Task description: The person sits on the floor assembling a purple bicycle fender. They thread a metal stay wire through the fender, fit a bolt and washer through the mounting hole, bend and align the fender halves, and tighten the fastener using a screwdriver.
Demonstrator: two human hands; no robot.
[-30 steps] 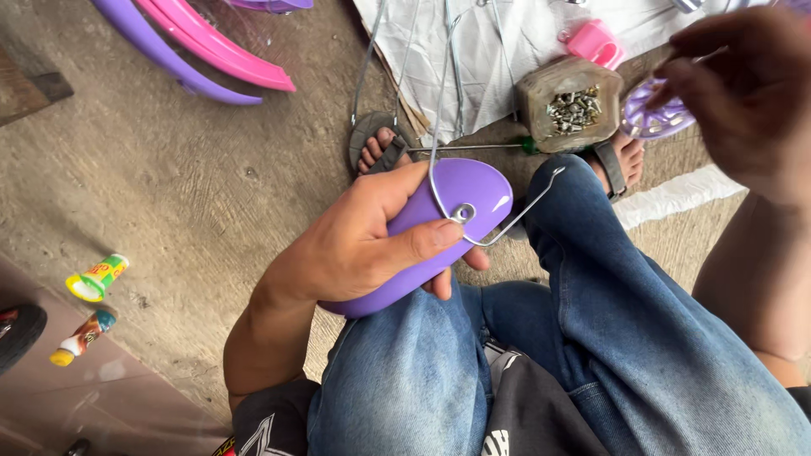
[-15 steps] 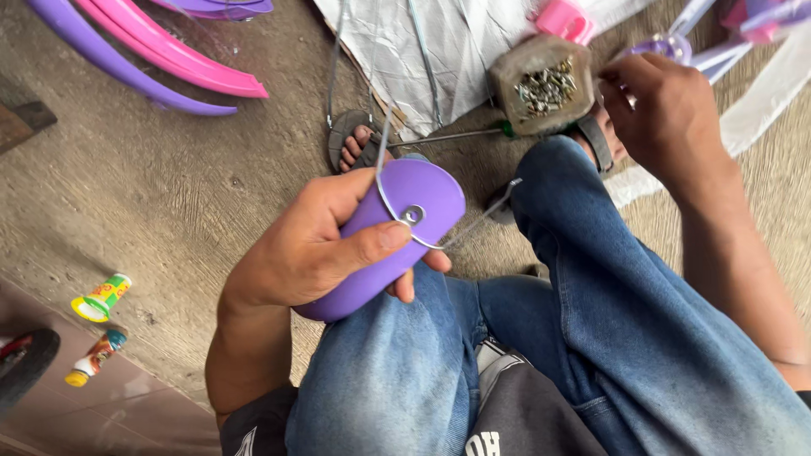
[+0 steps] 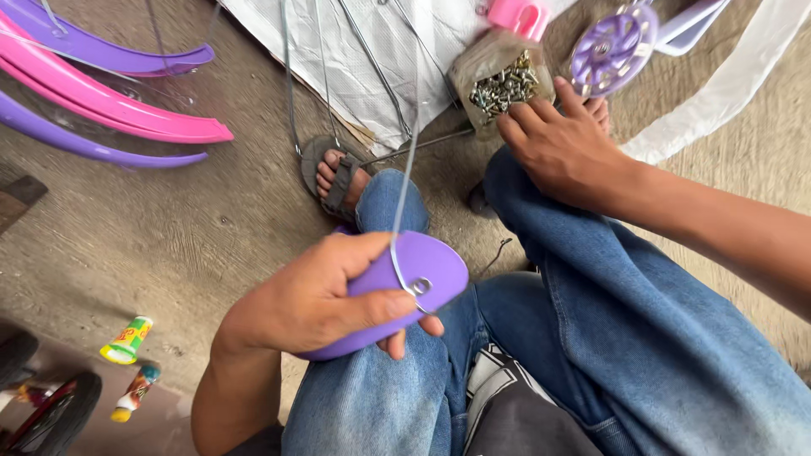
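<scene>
**Purple mudguard pinned on knee, other hand at the screw box**

Bare concrete floor [image 3: 169,245], dusty, w/ a white woven sheet [image 3: 397,59] spread ahead as a parts mat. Person sits low, knees up in jeans, one sandalled foot [image 3: 338,177] planted on the floor near the sheet's edge.

Left hand [image 3: 321,300] is clenched round a purple plastic mudguard [image 3: 422,274], thumb pressed across its top, fingers curled under, so the piece is braced against the left knee & can't slide. Thin wire stay [image 3: 405,169] runs from a small eyelet on the mudguard up toward the sheet; holding near that eyelet looks meant to keep the joint steady.

Right hand [image 3: 562,139] lies atop the right knee, fingers loose, tips touching the edge of an open box of screws [image 3: 503,80]; can't tell if it has pinched one. Box sits just beyond the knees, prob. for easy reach.

Around: pink & purple fenders [image 3: 127,110] far left, purple training wheel [image 3: 612,46] beside the box, pink part [image 3: 519,15] above it, two small tubes [image 3: 127,338] by a tyre [image 3: 51,418].
</scene>
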